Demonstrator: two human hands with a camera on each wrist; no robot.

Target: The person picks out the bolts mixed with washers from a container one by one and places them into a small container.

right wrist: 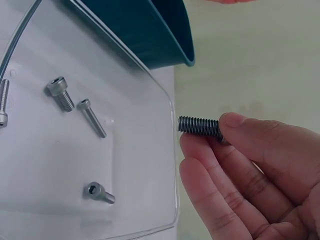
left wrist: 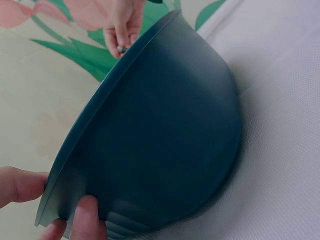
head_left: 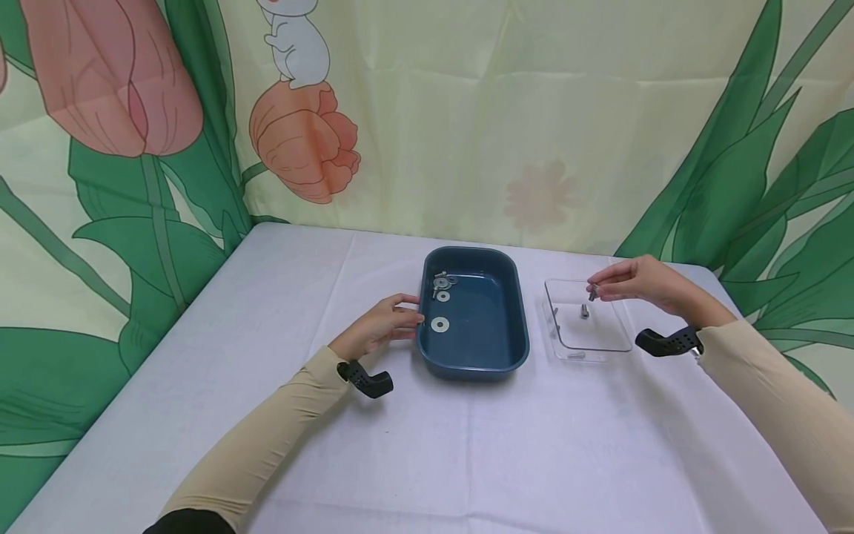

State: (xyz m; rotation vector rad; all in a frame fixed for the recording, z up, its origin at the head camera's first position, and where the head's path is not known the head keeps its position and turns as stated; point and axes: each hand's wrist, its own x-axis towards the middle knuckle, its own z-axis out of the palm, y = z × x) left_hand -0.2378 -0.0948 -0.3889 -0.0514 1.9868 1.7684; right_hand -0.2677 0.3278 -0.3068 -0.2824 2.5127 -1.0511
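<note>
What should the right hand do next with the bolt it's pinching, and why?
Probably lower and release it into the clear tray. The right hand pinches the bolt above that tray, where several similar bolts already lie, while washers remain in the blue tub, whose rim the left hand holds.

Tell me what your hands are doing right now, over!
Left hand grips the blue tray rim. Right hand pinches a bolt above the clear tray, bolts already inside. Washers sit in the blue tray. Nothing in the way.
</note>
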